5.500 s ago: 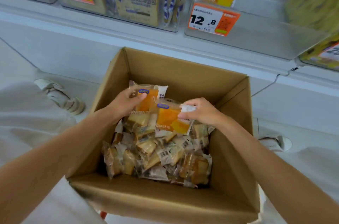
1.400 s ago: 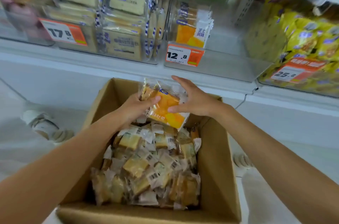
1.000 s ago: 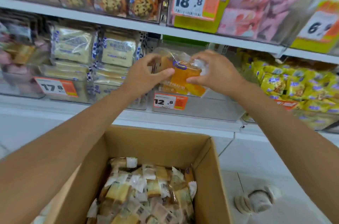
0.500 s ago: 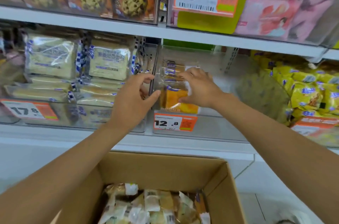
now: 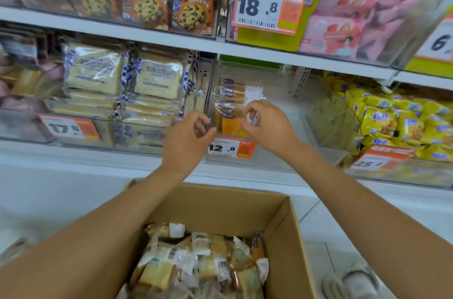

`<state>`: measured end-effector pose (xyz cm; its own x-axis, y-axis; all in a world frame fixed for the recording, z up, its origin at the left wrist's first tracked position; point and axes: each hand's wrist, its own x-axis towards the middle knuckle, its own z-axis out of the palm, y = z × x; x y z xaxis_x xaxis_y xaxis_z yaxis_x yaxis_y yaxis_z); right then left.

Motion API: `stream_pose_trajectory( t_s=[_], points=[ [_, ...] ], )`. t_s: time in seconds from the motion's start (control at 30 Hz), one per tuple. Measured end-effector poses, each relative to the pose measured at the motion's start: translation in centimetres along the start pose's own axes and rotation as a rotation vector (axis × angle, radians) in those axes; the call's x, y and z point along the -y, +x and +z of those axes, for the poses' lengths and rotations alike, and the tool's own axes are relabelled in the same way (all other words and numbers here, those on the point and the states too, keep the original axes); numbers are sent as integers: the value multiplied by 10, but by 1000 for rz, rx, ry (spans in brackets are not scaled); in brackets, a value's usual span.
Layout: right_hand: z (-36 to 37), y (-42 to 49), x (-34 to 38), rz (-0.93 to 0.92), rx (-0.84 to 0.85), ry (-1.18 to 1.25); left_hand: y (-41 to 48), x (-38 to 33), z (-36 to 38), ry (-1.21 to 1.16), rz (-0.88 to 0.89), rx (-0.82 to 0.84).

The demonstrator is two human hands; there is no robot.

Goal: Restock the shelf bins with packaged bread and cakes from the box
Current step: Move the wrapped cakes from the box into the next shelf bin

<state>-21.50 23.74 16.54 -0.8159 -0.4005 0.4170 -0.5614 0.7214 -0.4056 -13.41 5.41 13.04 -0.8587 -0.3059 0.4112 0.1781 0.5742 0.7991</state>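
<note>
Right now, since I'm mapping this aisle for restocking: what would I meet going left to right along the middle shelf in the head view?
white toast packs → orange cake packs → bare part of the same clear bin → yellow snack bags

Box near side cut off by the bottom edge, wrapped cakes inside blurred. Right hand covers part of the orange packs. Far-right price tag clipped.
</note>
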Motion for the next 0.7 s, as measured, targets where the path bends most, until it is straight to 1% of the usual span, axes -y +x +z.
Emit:
stream_pose_trajectory(
  t_s=[0.07,0.1,0.13,0.2,0.27,0.37,0.43,0.47,0.57,0.63,0.7],
  points=[
    [13,-41,12,-17,-1,85,-24,12,4,-42,-107,109],
    [24,-62,13,-3,49,106,-37,20,6,-27,-163,170],
    [36,-84,12,29,143,117,-52,31,7,1,-226,234],
    [65,-126,6,127,401,105,-83,59,7,69,-334,352],
    [95,-164,-5,204,631,70,-114,91,4,141,-412,424],
    [139,-201,-21,315,837,33,-152,133,-4,161,-579,419],
    [171,-219,-28,368,918,32,-171,156,-8,162,-695,376],
    [187,-226,-29,365,941,42,-180,167,-9,148,-743,349],
    [238,-243,-20,288,959,115,-202,191,-13,66,-836,274],
    [271,-250,-5,124,963,107,-211,199,-17,65,-872,252],
    [300,-253,7,-79,970,-7,-215,202,-19,49,-908,229]
  ],
)
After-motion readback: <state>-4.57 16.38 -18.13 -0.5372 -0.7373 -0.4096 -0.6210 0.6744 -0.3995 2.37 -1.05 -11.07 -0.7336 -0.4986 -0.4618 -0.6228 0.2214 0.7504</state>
